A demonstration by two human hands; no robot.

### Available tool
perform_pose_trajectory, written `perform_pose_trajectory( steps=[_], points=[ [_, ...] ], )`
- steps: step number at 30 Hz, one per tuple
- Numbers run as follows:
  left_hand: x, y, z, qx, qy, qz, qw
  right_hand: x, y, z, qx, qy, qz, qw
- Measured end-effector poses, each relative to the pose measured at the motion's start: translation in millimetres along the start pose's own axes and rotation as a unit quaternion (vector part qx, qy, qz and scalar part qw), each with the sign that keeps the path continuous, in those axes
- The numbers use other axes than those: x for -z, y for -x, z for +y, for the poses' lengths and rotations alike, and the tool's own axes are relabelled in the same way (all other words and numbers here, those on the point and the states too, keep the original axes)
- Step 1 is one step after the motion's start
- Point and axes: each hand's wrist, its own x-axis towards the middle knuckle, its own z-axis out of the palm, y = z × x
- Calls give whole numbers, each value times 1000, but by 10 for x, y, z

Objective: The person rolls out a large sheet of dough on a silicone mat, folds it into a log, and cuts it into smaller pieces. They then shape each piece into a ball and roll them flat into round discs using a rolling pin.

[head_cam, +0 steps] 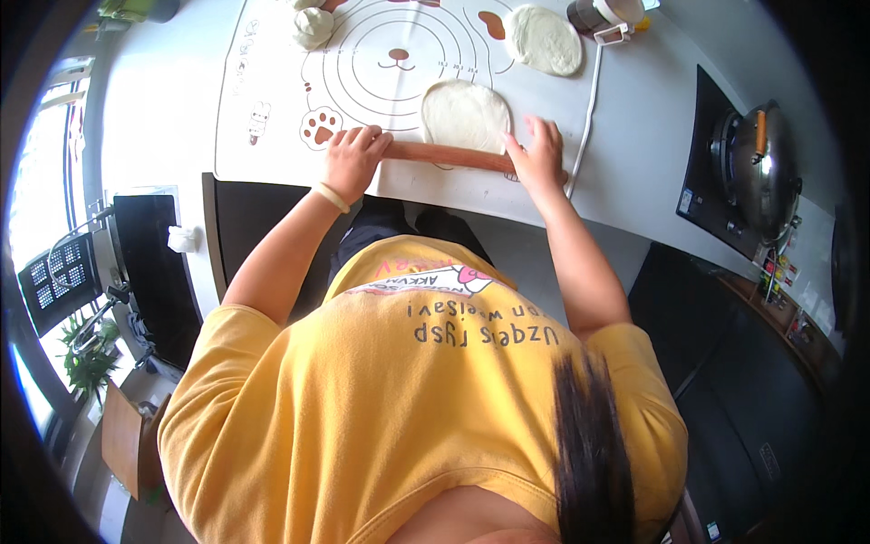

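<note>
My left hand (355, 160) is closed over the left end of a wooden rolling pin (442, 155). My right hand (540, 155) lies over the pin's right end with its fingers apart and lifted off the wood. Its thumb is at the right edge of a flattened oval of dough (465, 114), though contact is hard to tell. That dough lies just beyond the pin on a printed silicone baking mat (370, 105). A second flat dough piece (544, 41) sits farther off to the right. Rounded dough lumps (312, 27) are at the mat's far left.
A clear container with a white handle (608, 20) stands at the back right. Beside the counter's right part is a black gas hob (707, 156) bearing a lidded metal wok (764, 170). A white cable (590, 122) runs along the mat's right edge. A dark sink (156, 265) lies left.
</note>
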Motion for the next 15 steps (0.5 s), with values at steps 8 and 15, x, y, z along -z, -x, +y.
perform_pose_trajectory(
  steps=[8,15],
  points=[
    [391,618,28,46,40,-10,998,-270,-608,-230,5,16,-95,995],
    [482,850,-223,112,59,-5,992,155,-708,-742,-44,-367,-173,913]
  ],
)
